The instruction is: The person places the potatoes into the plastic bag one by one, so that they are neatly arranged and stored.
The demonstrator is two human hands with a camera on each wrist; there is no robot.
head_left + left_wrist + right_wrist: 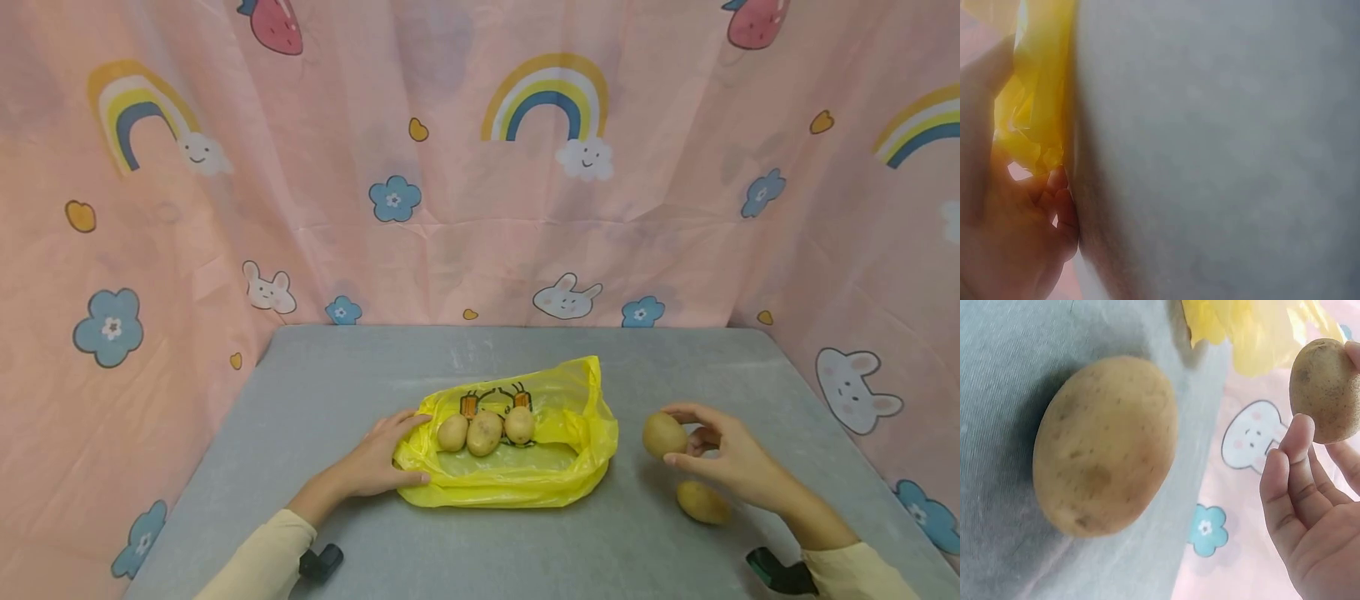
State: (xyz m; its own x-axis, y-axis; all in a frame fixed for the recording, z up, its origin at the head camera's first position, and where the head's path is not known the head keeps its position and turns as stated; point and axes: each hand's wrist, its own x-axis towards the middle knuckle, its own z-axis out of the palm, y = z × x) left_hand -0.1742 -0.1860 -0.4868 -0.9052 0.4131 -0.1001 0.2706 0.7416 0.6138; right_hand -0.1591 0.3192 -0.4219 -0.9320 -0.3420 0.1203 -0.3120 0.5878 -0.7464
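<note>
Nearest, a loose potato (1107, 447) lies on the table (675, 367) below the right hand (731, 457), which pinches a second potato (663, 435). The left hand (382, 454) grips the bag (502, 493); best spread it wide, lowering gently beside the three potatoes (484, 433) inside.

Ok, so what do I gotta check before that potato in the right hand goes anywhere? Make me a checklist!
1. Held potato pinched by the right hand: ok.
2. Yellow plastic bag open on top: ok.
3. Left hand at the bag's left end: ok.
4. Room beside the three potatoes inside: ok, bare space to their right.
5. Held potato over the bag: not ok, it's off to the right.
6. Pinch tight enough: cannot tell.
</note>
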